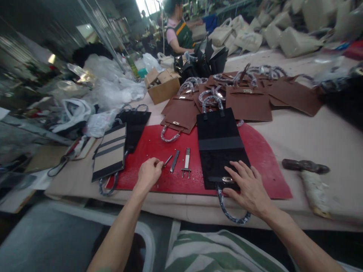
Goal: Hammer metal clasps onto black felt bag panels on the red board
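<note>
My left hand (149, 173) is over the red board (153, 141), its fingers closed on the lower end of a thin metal rod tool (168, 160). Beside that rod lie a flat metal tool (174, 161) and a pronged metal punch (186, 163) with a pale shank. Fingers spread, my right hand (248, 187) rests flat on the lower part of a black bag panel (218, 132). Near its fingertips is a shiny metal clasp (228, 180). A plastic-wrapped handle (231, 213) hangs from the panel over the table's front edge.
A hammer (309, 170) with a wrapped handle lies at right. Brown bag panels (249, 104) are heaped behind the board, near a cardboard box (163, 88). Left are a beige-and-black panel (110, 151) and clear plastic (104, 75). A co-worker (181, 34) sits beyond, near pale bags (246, 39).
</note>
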`<state>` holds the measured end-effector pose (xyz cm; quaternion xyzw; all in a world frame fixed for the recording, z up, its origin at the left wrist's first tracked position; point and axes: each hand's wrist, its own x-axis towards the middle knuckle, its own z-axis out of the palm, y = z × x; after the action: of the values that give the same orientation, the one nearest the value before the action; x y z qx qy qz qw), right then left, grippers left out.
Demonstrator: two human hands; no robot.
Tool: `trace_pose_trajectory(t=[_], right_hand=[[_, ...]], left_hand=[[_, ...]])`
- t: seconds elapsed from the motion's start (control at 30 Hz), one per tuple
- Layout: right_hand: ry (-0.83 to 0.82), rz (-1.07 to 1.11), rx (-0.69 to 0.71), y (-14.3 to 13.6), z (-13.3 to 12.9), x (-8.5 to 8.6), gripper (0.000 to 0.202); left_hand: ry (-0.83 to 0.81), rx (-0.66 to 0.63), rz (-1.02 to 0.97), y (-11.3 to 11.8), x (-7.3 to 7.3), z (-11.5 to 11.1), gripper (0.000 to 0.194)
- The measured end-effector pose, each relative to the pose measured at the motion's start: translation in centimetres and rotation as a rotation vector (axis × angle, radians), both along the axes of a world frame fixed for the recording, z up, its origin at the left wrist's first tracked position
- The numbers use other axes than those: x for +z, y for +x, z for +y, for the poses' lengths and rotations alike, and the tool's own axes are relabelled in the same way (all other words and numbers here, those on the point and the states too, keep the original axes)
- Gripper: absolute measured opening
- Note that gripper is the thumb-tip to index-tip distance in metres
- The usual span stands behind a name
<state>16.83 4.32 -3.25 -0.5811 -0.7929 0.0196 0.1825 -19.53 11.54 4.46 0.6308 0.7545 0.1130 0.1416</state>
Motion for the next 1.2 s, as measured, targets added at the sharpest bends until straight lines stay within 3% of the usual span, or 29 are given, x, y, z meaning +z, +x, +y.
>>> trace_pose_trajectory(t=[0.07,0.17,0.47,0.6,0.8,0.97,1.07,1.2], right_hand=[[0.016,-0.004,0.001,0.0,0.1,-0.2,0.061],[0.018,-0.015,-0.005,0.0,0.2,-0.2,0.06],[-0.036,-0.022,-0.021,-0.2,-0.1,0.5,0.063],[-0.062,-0.009,-0.031,-0.4,-0.2,0.7,0.064],[-0.102,0.004,-0.043,-0.7,-0.4,1.4,0.066],[-0.138,0.024,-0.056,-0.8,-0.6,1.8,0.066],[-0.139,0.044,-0.059,-0.8,-0.6,1.8,0.066],[-0.14,0.061,-0.05,-0.8,-0.7,1.8,0.068]], left_hand=[[-0.041,-0.011,0.073,-1.3,0.2,1.5,0.025],[-0.087,-0.051,0.052,-1.2,-0.1,2.8,0.024],[-0.227,-0.12,0.142,4.4,-0.1,3.9,0.03],[-0.157,-0.127,0.195,5.8,0.1,3.9,0.032],[-0.248,-0.257,0.137,8.9,-0.7,3.7,0.044],[-0.262,-0.254,0.164,10.4,-1.5,4.1,0.029],[-0.269,-0.205,-0.078,9.4,-2.1,4.1,0.027],[-0.217,-0.105,-0.7,7.6,-2.8,2.8,0.033]])
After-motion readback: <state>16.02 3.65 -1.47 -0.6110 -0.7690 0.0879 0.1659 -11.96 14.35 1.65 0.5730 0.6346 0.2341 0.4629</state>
